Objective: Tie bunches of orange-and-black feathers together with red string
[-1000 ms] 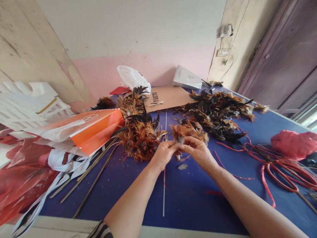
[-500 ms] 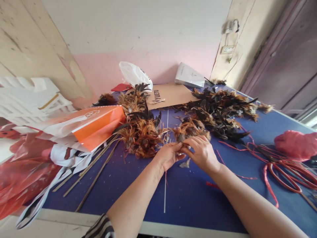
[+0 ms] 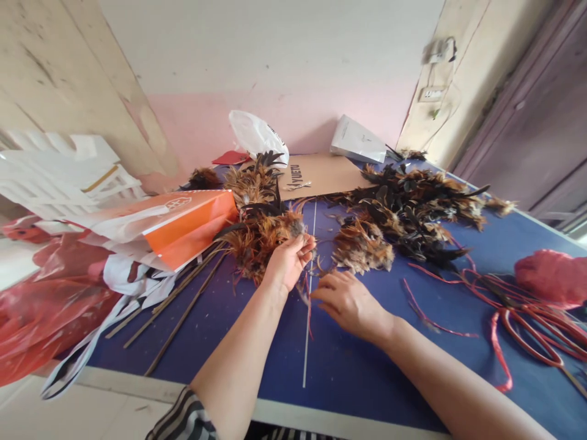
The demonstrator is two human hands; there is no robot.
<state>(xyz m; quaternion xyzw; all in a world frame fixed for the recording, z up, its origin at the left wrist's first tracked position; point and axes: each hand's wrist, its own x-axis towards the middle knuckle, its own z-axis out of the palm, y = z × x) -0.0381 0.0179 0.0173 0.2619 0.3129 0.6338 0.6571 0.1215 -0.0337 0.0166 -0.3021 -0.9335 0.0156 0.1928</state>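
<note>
My left hand (image 3: 288,264) pinches a small feather bundle (image 3: 297,228) with a grey fluffy base, at the right edge of a brown and orange feather pile (image 3: 257,241). A thin pink string (image 3: 310,311) hangs just below its fingers. Lower and to the right, my right hand (image 3: 351,302) hovers over the blue table (image 3: 358,373) with its fingers curled together. A wispy bit shows by those fingertips, too small to make out. Just beyond that hand lies a pale brown feather clump (image 3: 364,250).
Black and brown feathers (image 3: 413,208) spread at the right rear, near a cardboard sheet (image 3: 325,174). Scissors with red handles (image 3: 527,330), pink cord (image 3: 435,321) and a red plastic bundle (image 3: 550,275) lie right. An orange bag (image 3: 192,229) and thin sticks (image 3: 183,311) sit left.
My hands have parted from above the brown clump. The left moved left with the feather bundle; the right came down and nearer. The view shifted slightly.
</note>
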